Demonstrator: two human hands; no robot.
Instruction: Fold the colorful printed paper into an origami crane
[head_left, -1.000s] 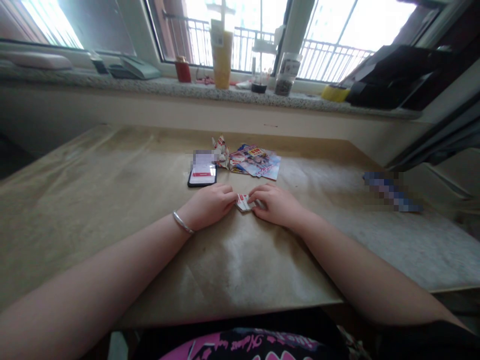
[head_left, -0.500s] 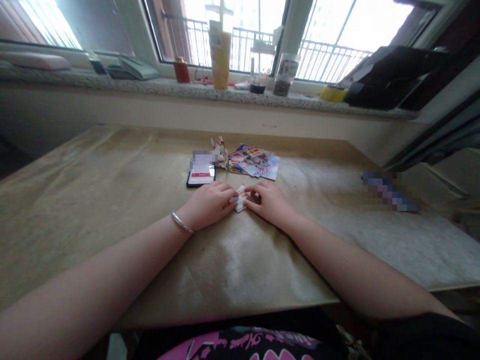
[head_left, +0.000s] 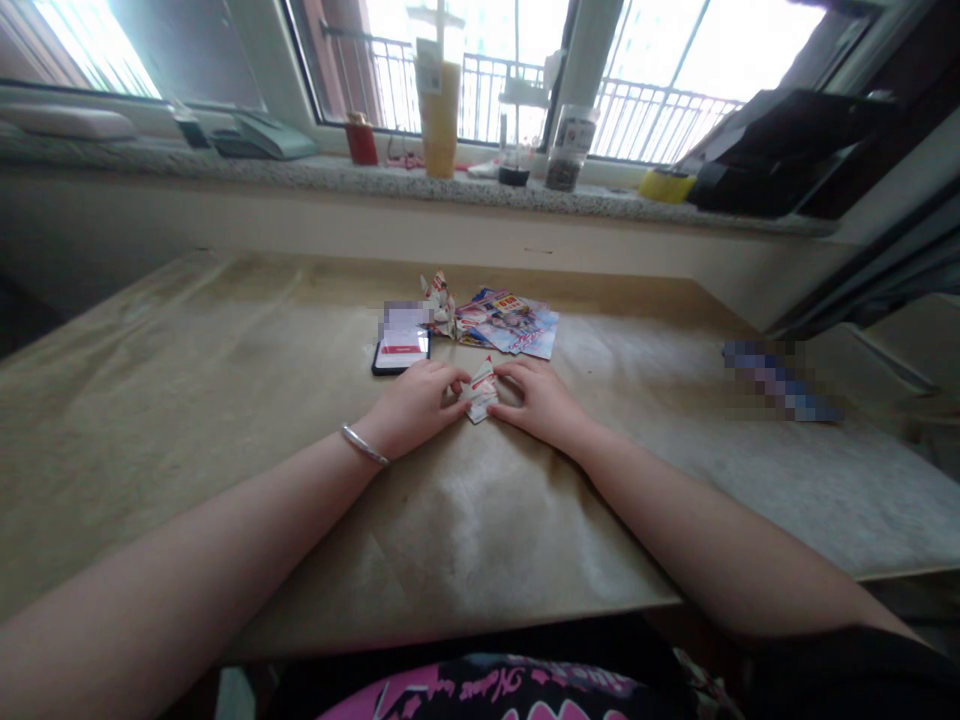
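Observation:
A small piece of folded paper (head_left: 482, 392), white with red markings and pointed at the top, lies on the table between my hands. My left hand (head_left: 420, 405) has its thumb and curled fingers at the paper's left edge. On the other side, my right hand (head_left: 541, 405) grips the right edge, index finger near the upper part and thumb lower down. Just behind the left hand is a phone (head_left: 403, 352) with a lit screen. Several colourful printed sheets (head_left: 517, 322) lie in a stack beyond the paper.
Crumpled printed paper (head_left: 441, 305) stands between the phone and the sheets. A blurred blue item (head_left: 780, 385) lies on the table (head_left: 480, 530) at the right. Along the windowsill (head_left: 315, 172) are a tall yellow drink cup (head_left: 439, 115), a red container (head_left: 361, 140) and a jar (head_left: 570, 150).
The fingers of both hands have drawn slightly back from the middle of the folded paper, so more of it shows, including its red-tipped top point.

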